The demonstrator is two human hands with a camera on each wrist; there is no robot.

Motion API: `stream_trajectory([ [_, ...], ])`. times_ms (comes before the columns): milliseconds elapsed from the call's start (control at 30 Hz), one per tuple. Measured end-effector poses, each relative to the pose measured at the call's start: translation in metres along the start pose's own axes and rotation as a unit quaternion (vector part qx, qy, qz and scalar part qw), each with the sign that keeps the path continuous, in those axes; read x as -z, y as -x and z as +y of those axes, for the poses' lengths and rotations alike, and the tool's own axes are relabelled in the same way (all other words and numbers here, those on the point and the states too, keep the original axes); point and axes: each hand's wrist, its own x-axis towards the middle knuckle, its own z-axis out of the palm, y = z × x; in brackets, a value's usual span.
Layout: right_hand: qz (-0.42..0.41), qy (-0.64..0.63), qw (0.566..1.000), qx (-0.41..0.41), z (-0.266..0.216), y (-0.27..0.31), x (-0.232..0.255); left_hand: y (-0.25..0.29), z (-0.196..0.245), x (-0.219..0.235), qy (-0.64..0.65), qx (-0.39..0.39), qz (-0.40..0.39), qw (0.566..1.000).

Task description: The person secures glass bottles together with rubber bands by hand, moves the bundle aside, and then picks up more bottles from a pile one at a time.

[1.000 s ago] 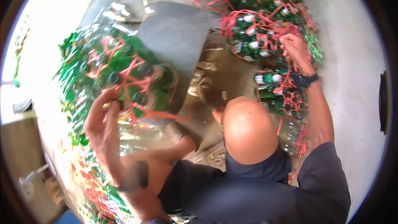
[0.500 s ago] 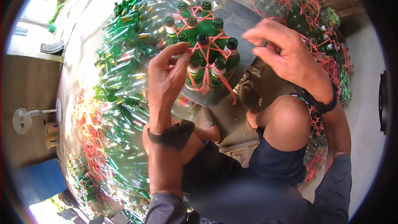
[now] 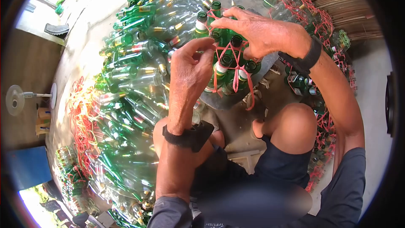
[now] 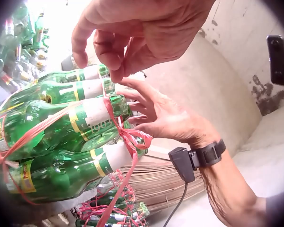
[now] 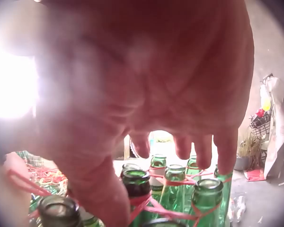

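Green glass bottles [image 3: 225, 61] stand upright in a bundle, pink plastic twine [image 3: 237, 59] laced round their necks. A knot of the twine [image 4: 128, 135] sits at a near neck, its loose tail hanging. At the bundle's left side is my left hand [image 3: 190, 67], fingers bent and thumb near the index finger, fingertips right at a bottle neck; I cannot tell whether they pinch twine. My right hand [image 3: 270, 36] reaches over the tops from the right, its fingers spread and fairly straight. In the right wrist view its thumb [image 5: 106, 194] points down among the necks.
Many loose green and clear bottles [image 3: 135, 71] lie on the floor at left, beside a heap of pink twine [image 3: 82, 118]. More tied bottles [image 3: 299, 80] line the right wall. A dark board [image 3: 223, 101] lies under the bundle, and a fan [image 3: 17, 100] stands at far left.
The head view has swung back to the bundle and settled. My right hand has come from the tied bottles at right over to the bundle's necks. My left hand stays at its left side.
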Motion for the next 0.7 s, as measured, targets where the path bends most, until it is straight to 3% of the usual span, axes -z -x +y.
stream_trajectory([
  [100, -0.059, 0.013, 0.998, -0.011, 0.008, -0.006, -0.002, 0.000, -0.003, 0.001, 0.033, -0.009, 0.006, 0.999],
  [233, -0.072, -0.033, 0.997, -0.006, 0.015, -0.015, -0.009, -0.001, -0.006, 0.009, 0.042, -0.014, 0.027, 0.999],
  [333, -0.007, -0.020, 0.999, 0.034, 0.015, -0.018, -0.016, -0.001, -0.006, 0.011, 0.049, -0.023, 0.046, 0.997],
  [567, -0.026, 0.006, 1.000, 0.006, -0.006, -0.025, 0.003, 0.001, -0.003, 0.014, 0.061, -0.033, 0.059, 0.996],
  [600, -0.140, -0.001, 0.989, -0.048, -0.012, -0.029, 0.015, 0.000, -0.004, 0.014, 0.060, -0.031, 0.060, 0.996],
  [700, -0.145, 0.005, 0.989, -0.034, -0.015, -0.030, 0.019, 0.001, -0.002, 0.015, 0.072, -0.024, 0.058, 0.995],
])
